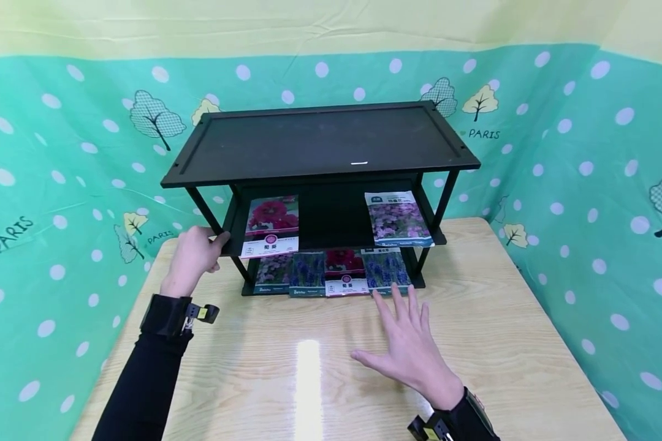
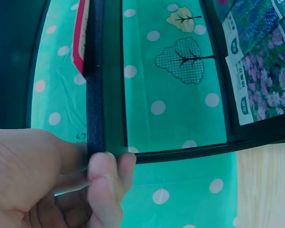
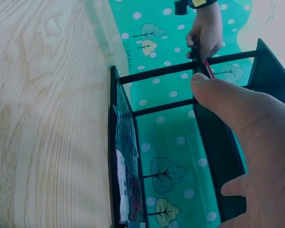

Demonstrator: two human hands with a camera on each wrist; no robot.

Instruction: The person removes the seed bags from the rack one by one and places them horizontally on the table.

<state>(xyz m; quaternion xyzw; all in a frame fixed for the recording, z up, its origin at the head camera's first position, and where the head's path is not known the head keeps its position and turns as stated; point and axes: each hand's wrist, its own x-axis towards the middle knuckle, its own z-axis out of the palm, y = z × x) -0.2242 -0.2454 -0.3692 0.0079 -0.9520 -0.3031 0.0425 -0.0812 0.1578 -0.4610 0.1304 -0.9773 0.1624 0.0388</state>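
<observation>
A black three-tier rack (image 1: pixel 331 144) stands on the wooden table. My left hand (image 1: pixel 197 254) pinches the left front corner of its middle shelf (image 1: pixel 331 214), thumb on one face and fingers on the other in the left wrist view. On that shelf lie a red-flower packet (image 1: pixel 272 223) at the left and a purple-flower packet (image 1: pixel 398 219) at the right. My right hand (image 1: pixel 410 349), fingers spread and holding nothing, is in front of the bottom shelf, its fingertips near a blue-flower packet (image 1: pixel 387 269). Beside that packet are another red-flower packet (image 1: pixel 346 272) and other flower packets (image 1: pixel 308 274).
Behind and at both sides hangs a green dotted curtain (image 1: pixel 585 177) with tree prints. The wooden table (image 1: pixel 254 373) extends in front of the rack. Slanted black posts (image 1: pixel 445 197) join the tiers at the sides. A small white mark (image 1: pixel 359 163) shows on the top panel.
</observation>
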